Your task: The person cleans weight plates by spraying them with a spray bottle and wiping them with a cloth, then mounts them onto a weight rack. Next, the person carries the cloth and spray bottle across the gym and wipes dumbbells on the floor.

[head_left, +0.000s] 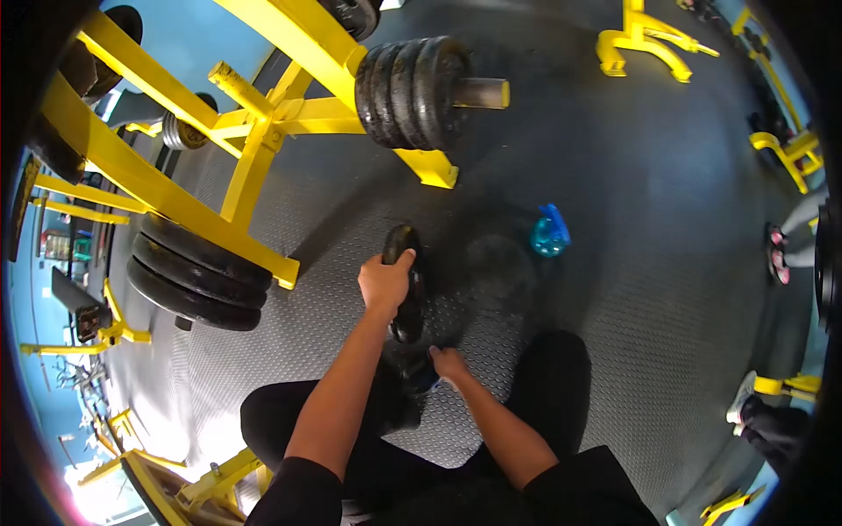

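Observation:
My left hand (384, 285) is closed on a small black weight plate (406, 320), which stands on edge above the dark floor between my knees. The thumb lies over the plate's near face. Lower and to the right, my right hand (449, 364) has its fingers curled at a dark item with a bit of blue (425, 383). That item is blurred, and I cannot make out its kind. A blue translucent bottle (550, 233) is on the floor beyond my right knee.
A yellow weight rack (254, 175) stands at the left, with black plates (412, 92) on its upper peg and larger plates (197, 276) lower down. More yellow frames (649, 39) are farther off. Other people's feet (776, 254) show at the right edge.

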A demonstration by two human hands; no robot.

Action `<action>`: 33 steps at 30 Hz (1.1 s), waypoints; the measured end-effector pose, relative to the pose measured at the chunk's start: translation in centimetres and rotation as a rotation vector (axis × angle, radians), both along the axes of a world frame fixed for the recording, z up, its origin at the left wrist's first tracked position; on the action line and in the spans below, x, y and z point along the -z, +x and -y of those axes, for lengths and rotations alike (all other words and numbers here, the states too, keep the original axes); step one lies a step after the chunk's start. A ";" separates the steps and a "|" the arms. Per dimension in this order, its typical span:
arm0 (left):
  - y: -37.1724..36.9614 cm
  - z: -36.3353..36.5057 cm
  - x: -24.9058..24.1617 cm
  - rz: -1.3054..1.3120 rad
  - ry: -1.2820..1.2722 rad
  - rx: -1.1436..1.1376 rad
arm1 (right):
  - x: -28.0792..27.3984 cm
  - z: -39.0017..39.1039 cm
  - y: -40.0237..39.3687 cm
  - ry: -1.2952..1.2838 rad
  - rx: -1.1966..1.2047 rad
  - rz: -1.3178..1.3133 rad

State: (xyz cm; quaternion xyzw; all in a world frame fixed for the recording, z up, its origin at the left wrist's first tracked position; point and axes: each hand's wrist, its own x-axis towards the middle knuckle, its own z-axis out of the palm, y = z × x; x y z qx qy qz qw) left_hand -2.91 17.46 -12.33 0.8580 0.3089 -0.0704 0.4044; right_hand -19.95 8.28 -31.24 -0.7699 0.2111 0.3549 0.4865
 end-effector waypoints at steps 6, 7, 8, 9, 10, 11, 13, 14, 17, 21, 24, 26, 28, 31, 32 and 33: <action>0.1 -0.5 -0.3 0.001 0.066 0.014 | -6.3 1.4 0.6 -0.239 -0.222 0.113; 0.0 -0.7 -0.4 -0.025 0.056 0.009 | -6.6 1.3 0.8 -0.235 -0.166 0.156; 0.2 -1.0 -0.6 -0.053 0.051 0.004 | -7.0 1.1 1.2 -0.226 -0.109 0.195; 0.6 -1.5 -0.3 -0.059 0.069 0.009 | -6.6 0.7 1.3 -0.208 -0.102 0.188; 1.0 -2.1 0.3 -0.071 0.075 0.019 | -6.0 0.0 0.7 -0.324 -0.071 0.279; 1.1 -2.7 0.9 -0.090 0.077 0.025 | -5.7 -0.7 -0.1 -0.446 -0.045 0.360; 1.0 -3.9 1.2 -0.112 0.115 0.037 | -7.9 -1.3 -1.1 -0.249 0.118 0.175; 0.9 -4.7 1.1 -0.159 -0.050 0.021 | -8.1 -2.0 -2.3 -0.199 0.155 0.122; 0.2 -7.0 -0.4 -0.254 -0.337 -0.015 | -11.7 -2.8 -5.7 -0.109 0.193 0.014; -3.0 -10.6 2.2 -0.314 -0.652 -0.040 | -20.3 -2.0 -9.0 0.090 0.291 -0.046; -5.0 -7.1 -0.4 -0.373 -0.651 -0.107 | -29.6 1.9 -10.2 -0.023 0.243 -0.017; -5.8 -5.4 -2.9 -0.481 -0.520 -0.182 | -36.6 5.5 -10.4 -0.056 0.305 -0.055; -7.2 -7.0 -6.0 -0.528 -0.596 -0.153 | -41.5 8.1 -11.2 -0.185 0.369 -0.051; -9.0 -7.9 -15.0 -0.617 -0.642 -0.087 | -48.6 10.0 -12.3 -0.244 0.537 -0.144; -9.9 -7.9 -19.1 -0.667 -0.613 -0.062 | -50.8 9.9 -12.2 -0.238 0.538 -0.145; -11.1 -8.0 -22.4 -0.656 -0.567 0.011 | -52.5 9.5 -12.0 -0.248 0.540 -0.163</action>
